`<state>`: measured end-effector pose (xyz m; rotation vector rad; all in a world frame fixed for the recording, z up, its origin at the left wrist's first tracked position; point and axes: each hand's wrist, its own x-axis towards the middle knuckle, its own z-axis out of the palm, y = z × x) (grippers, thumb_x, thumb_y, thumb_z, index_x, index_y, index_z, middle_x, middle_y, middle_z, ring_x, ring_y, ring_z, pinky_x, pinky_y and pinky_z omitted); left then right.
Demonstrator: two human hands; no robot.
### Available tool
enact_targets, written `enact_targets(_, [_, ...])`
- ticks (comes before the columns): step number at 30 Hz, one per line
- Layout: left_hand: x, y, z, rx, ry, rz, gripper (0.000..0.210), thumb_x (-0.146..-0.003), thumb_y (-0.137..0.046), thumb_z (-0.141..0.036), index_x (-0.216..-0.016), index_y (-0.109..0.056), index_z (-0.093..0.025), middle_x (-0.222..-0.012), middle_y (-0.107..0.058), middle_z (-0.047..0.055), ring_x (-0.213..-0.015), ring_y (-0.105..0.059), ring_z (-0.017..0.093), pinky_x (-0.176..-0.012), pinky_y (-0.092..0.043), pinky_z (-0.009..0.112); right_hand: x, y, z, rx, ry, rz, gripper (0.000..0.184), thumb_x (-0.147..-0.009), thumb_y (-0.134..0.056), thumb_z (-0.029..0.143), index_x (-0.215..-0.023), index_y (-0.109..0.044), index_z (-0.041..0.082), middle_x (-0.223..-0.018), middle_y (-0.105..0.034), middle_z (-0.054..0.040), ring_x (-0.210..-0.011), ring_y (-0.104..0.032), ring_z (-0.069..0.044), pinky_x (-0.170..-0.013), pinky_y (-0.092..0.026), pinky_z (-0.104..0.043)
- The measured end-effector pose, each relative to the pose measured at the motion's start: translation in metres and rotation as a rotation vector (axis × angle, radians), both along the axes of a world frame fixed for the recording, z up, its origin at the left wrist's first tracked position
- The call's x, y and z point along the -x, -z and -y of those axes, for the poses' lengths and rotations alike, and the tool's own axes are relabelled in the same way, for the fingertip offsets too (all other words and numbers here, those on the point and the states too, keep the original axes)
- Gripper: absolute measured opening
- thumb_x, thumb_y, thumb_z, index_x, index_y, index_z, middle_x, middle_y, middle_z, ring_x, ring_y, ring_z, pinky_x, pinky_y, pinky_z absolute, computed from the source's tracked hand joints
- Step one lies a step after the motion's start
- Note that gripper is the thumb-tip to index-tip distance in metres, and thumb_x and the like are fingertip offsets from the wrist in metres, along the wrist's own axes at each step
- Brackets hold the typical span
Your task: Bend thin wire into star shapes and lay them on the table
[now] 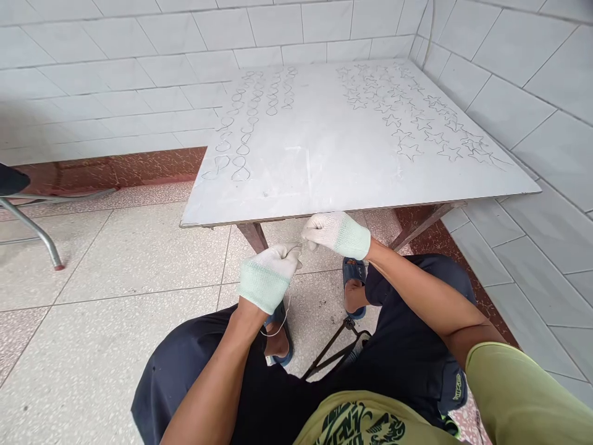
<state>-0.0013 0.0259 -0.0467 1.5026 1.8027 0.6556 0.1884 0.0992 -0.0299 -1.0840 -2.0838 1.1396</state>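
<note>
Wire (pixel 293 248) sits pinched in the closed left hand (pixel 273 269).

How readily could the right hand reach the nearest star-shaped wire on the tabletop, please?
Probably yes: the right hand is near the tabletop, whose bare front leaves the star-shaped wire unobstructed.

Camera is looking out from the wearer's head, tilting down over the near lap (pixel 271 405), facing the table (pixel 347 154) and the far tiled wall (pixel 222 28).

Dark lettering (pixel 343 425) on green shirt (pixel 523 386), trouser-leg logo (pixel 458 388), sandal-strap marking (pixel 360 269), all unreadable
</note>
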Motion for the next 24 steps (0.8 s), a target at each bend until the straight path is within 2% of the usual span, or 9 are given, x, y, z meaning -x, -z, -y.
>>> enact_targets(4, [-0.001,0.0,0.001,-0.063,0.002,-0.043,0.039,-0.097,-0.052,-0.049,-0.101,-0.084,-0.027,-0.075,-0.077,-0.003,-0.074,-0.072,0.018,-0.07,-0.049,0.029,0.002,0.002,0.001,0.006,0.034,-0.014,0.033,-0.095,-0.061,0.022,-0.062,-0.066,0.02,-0.073,-0.076,0.0016,-0.074,-0.069,-0.013,-0.08,-0.048,-0.026])
enact_targets(9, [-0.003,-0.007,0.007,-0.113,-0.051,-0.022,0.043,-0.097,-0.054,-0.043,-0.127,-0.081,-0.029,-0.08,-0.08,-0.002,-0.075,-0.074,0.018,-0.071,-0.053,0.028,0.002,-0.001,0.003,0.058,0.044,-0.07,0.03,-0.093,-0.062,0.024,-0.064,-0.067,0.021,-0.071,-0.075,0.0019,-0.075,-0.069,-0.014,-0.081,-0.049,-0.027])
enact_targets(11, [-0.003,-0.011,0.011,-0.157,-0.055,-0.062,0.044,-0.096,-0.056,-0.041,-0.131,-0.08,-0.029,-0.079,-0.081,-0.001,-0.074,-0.074,0.018,-0.071,-0.054,0.029,0.003,-0.003,0.003,0.072,0.05,-0.084,0.03,-0.093,-0.063,0.026,-0.064,-0.067,0.021,-0.069,-0.074,0.0019,-0.074,-0.068,-0.015,-0.081,-0.049,-0.028])
enact_targets(15, [-0.002,-0.018,0.015,-0.234,0.002,-0.148,0.04,-0.096,-0.055,-0.035,-0.122,-0.084,-0.03,-0.079,-0.08,0.001,-0.079,-0.076,0.021,-0.076,-0.056,0.03,0.001,-0.007,0.004,0.097,0.011,-0.072,0.037,-0.094,-0.061,0.029,-0.058,-0.065,0.022,-0.067,-0.073,0.0014,-0.073,-0.068,-0.015,-0.08,-0.049,-0.028])
enact_targets(19, [0.003,-0.021,0.014,-0.274,0.073,-0.225,0.035,-0.095,-0.057,-0.031,-0.114,-0.087,-0.027,-0.075,-0.078,0.002,-0.077,-0.075,0.021,-0.082,-0.058,0.032,-0.002,-0.007,0.006,0.161,-0.053,-0.14,0.029,-0.093,-0.063,0.031,-0.065,-0.068,0.022,-0.065,-0.073,0.0023,-0.071,-0.068,-0.015,-0.08,-0.051,-0.028])
enact_targets(24, [0.013,-0.02,0.009,-0.238,0.138,-0.229,0.031,-0.094,-0.058,-0.033,-0.107,-0.086,-0.029,-0.087,-0.082,0.0,-0.082,-0.075,0.02,-0.084,-0.056,0.029,-0.001,0.002,0.007,0.206,-0.094,-0.199,0.028,-0.091,-0.066,0.035,-0.067,-0.069,0.021,-0.066,-0.073,0.0023,-0.071,-0.07,-0.015,-0.08,-0.052,-0.028])
